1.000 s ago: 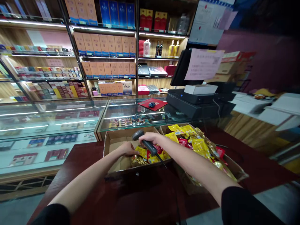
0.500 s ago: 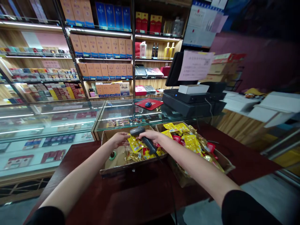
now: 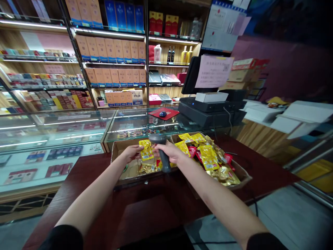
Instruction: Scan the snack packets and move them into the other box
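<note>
Up comes the yellow packet (image 3: 146, 150): it has risen off the pile and now stands upright in the left hand (image 3: 131, 152), pinched at its side, just above the left carton (image 3: 117, 148). And the scanner (image 3: 164, 157) has swung too, its head now up and its handle pointing down, clamped in the right hand (image 3: 170, 152). The hands are close together but not touching, with the scanner head right beside the packet. Below them, gold packets (image 3: 147, 168) lie in the left carton, while the right carton (image 3: 240, 175) is heaped with yellow, red and gold packets (image 3: 208, 158). Both cartons sit side by side on the dark red counter (image 3: 78, 180), up against the glass case (image 3: 65, 135). Beyond, on the glass, a mouse (image 3: 162, 114) sits on a red mat (image 3: 169, 113), next to the till (image 3: 208, 111).
</note>
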`<state>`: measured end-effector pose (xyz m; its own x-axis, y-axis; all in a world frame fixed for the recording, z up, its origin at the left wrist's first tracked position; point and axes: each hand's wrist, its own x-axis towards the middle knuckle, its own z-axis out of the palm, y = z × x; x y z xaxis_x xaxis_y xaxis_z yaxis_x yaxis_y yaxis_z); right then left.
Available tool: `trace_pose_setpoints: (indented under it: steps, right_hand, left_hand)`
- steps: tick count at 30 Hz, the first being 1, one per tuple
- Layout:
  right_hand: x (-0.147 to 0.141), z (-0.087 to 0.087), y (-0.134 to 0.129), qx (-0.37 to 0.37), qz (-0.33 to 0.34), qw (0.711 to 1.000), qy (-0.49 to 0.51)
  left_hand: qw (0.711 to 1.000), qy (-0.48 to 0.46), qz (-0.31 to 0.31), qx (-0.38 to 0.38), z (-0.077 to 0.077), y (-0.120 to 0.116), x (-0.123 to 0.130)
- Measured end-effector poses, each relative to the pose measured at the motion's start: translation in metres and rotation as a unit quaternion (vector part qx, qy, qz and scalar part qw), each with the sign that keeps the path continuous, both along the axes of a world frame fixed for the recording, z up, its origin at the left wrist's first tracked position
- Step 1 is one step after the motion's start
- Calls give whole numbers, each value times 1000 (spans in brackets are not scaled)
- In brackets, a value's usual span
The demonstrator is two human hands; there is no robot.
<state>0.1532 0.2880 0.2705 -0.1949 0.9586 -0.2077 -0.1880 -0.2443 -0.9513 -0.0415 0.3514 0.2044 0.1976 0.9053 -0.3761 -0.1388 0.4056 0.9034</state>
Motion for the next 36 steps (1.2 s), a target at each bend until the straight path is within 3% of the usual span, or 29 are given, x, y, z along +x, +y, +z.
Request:
trace_pose_setpoints:
  steps: [3,6,15,36]
  right_hand:
    - [-5,7,-26,-6,44,998,43]
    - [-12,2,-50,5,58,997,47]
    - [-38,-49,-94,-28,19,999,25]
    - [-50,-54,-97,-34,16,998,57]
  left_hand:
    - [1000,-9,8,8,-5,4,-3]
    - [1000,-4,4,17,-11,7,-7]
    - [999,22,17,29,-15,6,-13]
    - [999,7,10,47,-14,7,-9]
